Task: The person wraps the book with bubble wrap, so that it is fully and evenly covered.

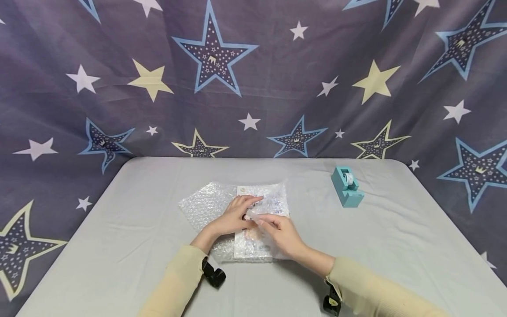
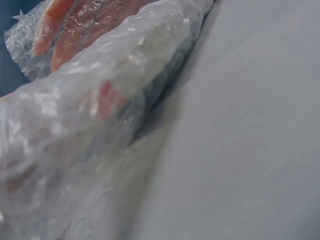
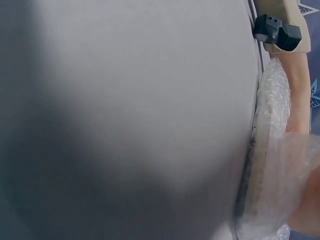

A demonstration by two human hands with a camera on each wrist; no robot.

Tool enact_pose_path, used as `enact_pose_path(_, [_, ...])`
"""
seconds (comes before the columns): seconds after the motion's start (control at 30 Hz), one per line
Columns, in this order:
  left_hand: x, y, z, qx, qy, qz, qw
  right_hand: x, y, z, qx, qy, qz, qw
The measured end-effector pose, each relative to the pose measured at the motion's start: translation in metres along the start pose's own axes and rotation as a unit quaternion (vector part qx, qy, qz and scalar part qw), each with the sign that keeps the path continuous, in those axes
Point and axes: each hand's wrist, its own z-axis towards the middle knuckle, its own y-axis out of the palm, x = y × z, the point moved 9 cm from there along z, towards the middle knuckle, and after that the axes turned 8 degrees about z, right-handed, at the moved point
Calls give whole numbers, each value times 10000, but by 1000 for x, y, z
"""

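A flat rectangular book (image 1: pixel 243 250) with a printed cover lies on the table, partly covered by clear bubble wrap (image 1: pixel 206 200). My left hand (image 1: pixel 230 219) rests on the left part of the cover, fingers extended toward the far right. Just beside its thumb, my right hand (image 1: pixel 286 235) pinches a raised edge of the wrap between thumb and fingers. The left wrist view shows the wrap (image 2: pixel 100 110) bulging around the near side, with fingers behind it. In the right wrist view the wrap (image 3: pixel 274 100) runs along the book's thick edge, next to my right hand (image 3: pixel 307 205).
A teal tape dispenser (image 1: pixel 346 189) with a roll of clear tape stands at the back right of the table (image 1: pixel 396 246). Behind the table hangs a dark curtain (image 1: pixel 269 75) with stars. Each wrist carries a black camera (image 1: pixel 214 275).
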Motion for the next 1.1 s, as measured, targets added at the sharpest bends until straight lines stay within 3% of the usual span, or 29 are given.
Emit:
enact_pose_path(0.07, [-2, 1, 0, -66, 12, -148, 9999, -9, 2, -2, -43, 90, -19, 9999])
enact_pose_path(0.2, [-6, 1, 0, -140, -42, -638, 9979, -1, 4, -2, -67, 261, -210, 9994])
enact_pose_path(0.3, [-8, 0, 1, -144, -66, -1172, 9930, 18, 5, 0, -104, 406, -451, 9981])
enact_pose_path(0.43, [-10, -1, 0, -217, -96, -1780, 9837, 18, 8, -2, -183, 437, -725, 9962])
enact_pose_path(0.53, [-9, 0, -2, -293, -46, -1761, 9839, 17, 12, -3, -335, 369, -784, 9957])
enact_pose_path(0.93, [-3, -1, -4, -293, 199, -948, 9949, 21, 18, -8, -1016, 286, -652, 9923])
enact_pose_path(1.1, [-2, -2, -3, -280, 243, -732, 9966, 18, 17, -9, -1255, 40, -772, 9891])
